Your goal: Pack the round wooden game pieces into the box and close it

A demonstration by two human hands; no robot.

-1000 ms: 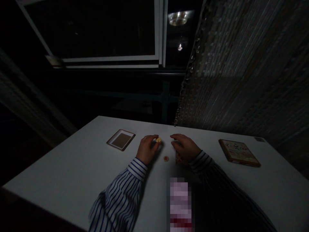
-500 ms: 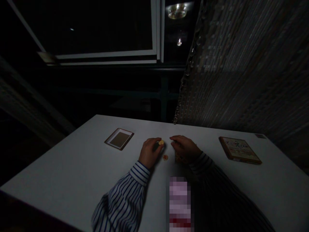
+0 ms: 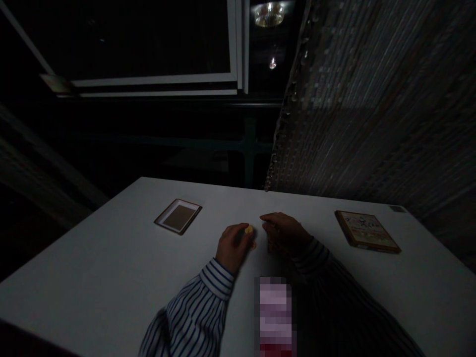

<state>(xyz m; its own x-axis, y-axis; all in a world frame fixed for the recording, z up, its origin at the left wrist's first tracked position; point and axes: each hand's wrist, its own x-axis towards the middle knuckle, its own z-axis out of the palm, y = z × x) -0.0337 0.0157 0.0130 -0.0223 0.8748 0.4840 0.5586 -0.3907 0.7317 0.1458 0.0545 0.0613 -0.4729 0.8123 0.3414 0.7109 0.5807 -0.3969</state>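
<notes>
My left hand (image 3: 231,248) is closed in a pinch on a small round yellowish token (image 3: 249,229), held upright between thumb and fingertips. Just below those fingertips, a second round token (image 3: 253,245) with a reddish mark lies on the white table (image 3: 111,258), partly covered by the hand. My right hand (image 3: 285,232) hovers opposite, its forefinger and thumb slightly apart, and nothing shows between them. Beneath its palm, in shadow, are brownish patterned pieces (image 3: 273,245), mostly hidden; whether the hand touches them I cannot tell.
On the left lies a shallow open box part (image 3: 177,216) with a brown inside. To the right is a flat box (image 3: 367,231) with a printed lid. A small dark card or label (image 3: 397,209) sits at the far right corner. A beaded curtain (image 3: 334,114) hangs behind the table.
My left hand, still pinching the yellowish token, has come lower and now covers part of the second token. My right hand has barely moved. The view has shifted slightly.
</notes>
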